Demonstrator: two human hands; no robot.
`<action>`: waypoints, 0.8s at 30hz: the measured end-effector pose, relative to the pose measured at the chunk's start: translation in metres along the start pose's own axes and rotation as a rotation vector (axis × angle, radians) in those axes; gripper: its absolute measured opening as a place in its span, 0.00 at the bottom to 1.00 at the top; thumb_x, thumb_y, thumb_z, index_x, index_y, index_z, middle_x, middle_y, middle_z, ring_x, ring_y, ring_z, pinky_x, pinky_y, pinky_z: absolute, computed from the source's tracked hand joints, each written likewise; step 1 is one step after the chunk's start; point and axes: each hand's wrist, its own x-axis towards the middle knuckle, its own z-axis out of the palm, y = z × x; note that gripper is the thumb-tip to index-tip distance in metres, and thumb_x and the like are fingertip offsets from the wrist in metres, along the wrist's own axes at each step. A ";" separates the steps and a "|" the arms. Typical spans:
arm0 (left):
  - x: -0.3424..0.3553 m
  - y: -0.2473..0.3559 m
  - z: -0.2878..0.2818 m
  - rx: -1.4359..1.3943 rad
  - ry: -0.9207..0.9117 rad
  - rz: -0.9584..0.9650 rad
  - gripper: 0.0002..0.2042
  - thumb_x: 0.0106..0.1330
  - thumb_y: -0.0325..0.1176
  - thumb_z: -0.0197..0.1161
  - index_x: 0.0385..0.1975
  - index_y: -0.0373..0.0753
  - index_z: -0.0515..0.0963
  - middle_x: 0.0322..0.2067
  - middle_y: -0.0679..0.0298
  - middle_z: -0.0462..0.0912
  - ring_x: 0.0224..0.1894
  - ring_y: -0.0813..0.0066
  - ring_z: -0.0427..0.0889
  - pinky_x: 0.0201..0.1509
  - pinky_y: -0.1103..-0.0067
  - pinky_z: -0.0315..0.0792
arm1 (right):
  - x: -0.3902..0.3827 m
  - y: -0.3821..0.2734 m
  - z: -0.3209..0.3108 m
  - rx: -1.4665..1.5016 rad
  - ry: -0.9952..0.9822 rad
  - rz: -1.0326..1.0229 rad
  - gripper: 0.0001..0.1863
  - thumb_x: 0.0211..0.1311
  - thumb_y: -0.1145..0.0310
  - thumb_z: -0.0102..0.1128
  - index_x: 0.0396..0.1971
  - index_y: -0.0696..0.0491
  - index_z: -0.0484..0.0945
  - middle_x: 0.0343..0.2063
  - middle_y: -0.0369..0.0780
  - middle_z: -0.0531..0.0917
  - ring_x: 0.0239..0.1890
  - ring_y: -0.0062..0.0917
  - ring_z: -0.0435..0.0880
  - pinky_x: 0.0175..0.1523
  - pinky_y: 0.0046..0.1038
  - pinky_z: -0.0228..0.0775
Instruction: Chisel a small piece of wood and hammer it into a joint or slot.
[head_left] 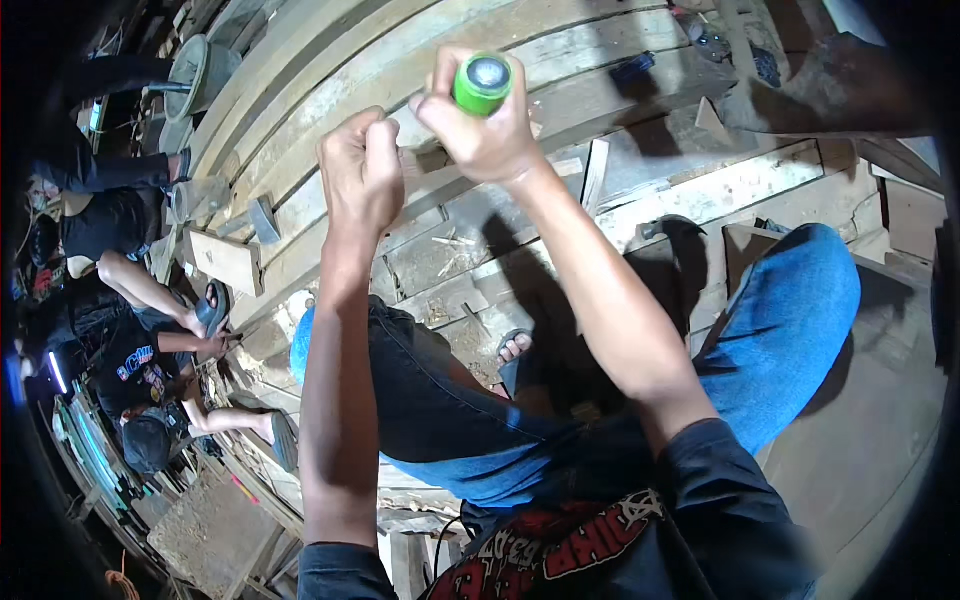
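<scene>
My right hand (478,140) is closed around a short green cylinder (484,92) with a round, pale grey end that faces up. The rest of the cylinder is hidden by the fingers. Just to its left, my left hand (362,170) makes a fist with the thumb on top. Whatever that fist may hold is hidden. Both hands are held out over long wooden beams (330,60), with a small gap between them.
A metal-headed tool (264,220) lies at the left beside a short board (225,262). A grey bucket (203,78) stands at the far left, near co-workers (110,225). A dark blue object (633,68) rests on the beams. Wood scraps (455,240) litter the planks.
</scene>
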 end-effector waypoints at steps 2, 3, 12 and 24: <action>0.001 -0.007 0.001 0.022 -0.011 -0.034 0.16 0.65 0.34 0.52 0.17 0.33 0.60 0.16 0.64 0.54 0.22 0.79 0.59 0.25 0.71 0.58 | 0.002 -0.002 -0.005 -0.047 -0.025 -0.010 0.13 0.55 0.78 0.59 0.16 0.54 0.67 0.17 0.31 0.73 0.21 0.14 0.70 0.28 0.21 0.61; -0.001 -0.008 0.000 0.023 -0.013 -0.044 0.16 0.65 0.34 0.52 0.17 0.33 0.60 0.16 0.64 0.54 0.22 0.79 0.59 0.25 0.71 0.58 | 0.006 -0.012 0.000 -0.017 0.003 -0.005 0.12 0.56 0.79 0.58 0.16 0.54 0.67 0.17 0.31 0.73 0.21 0.14 0.69 0.28 0.22 0.61; -0.001 -0.001 -0.001 -0.045 -0.053 -0.037 0.15 0.64 0.32 0.52 0.17 0.31 0.62 0.15 0.61 0.56 0.21 0.80 0.60 0.25 0.72 0.58 | 0.001 -0.006 0.004 0.119 0.072 0.108 0.10 0.50 0.75 0.62 0.16 0.55 0.69 0.14 0.32 0.71 0.17 0.13 0.67 0.23 0.23 0.58; -0.006 -0.008 -0.006 -0.116 -0.038 -0.046 0.15 0.63 0.31 0.53 0.17 0.31 0.61 0.17 0.60 0.59 0.23 0.77 0.62 0.28 0.72 0.60 | -0.004 -0.033 0.012 0.128 0.092 0.118 0.14 0.48 0.75 0.63 0.13 0.53 0.67 0.13 0.30 0.70 0.18 0.10 0.67 0.22 0.21 0.56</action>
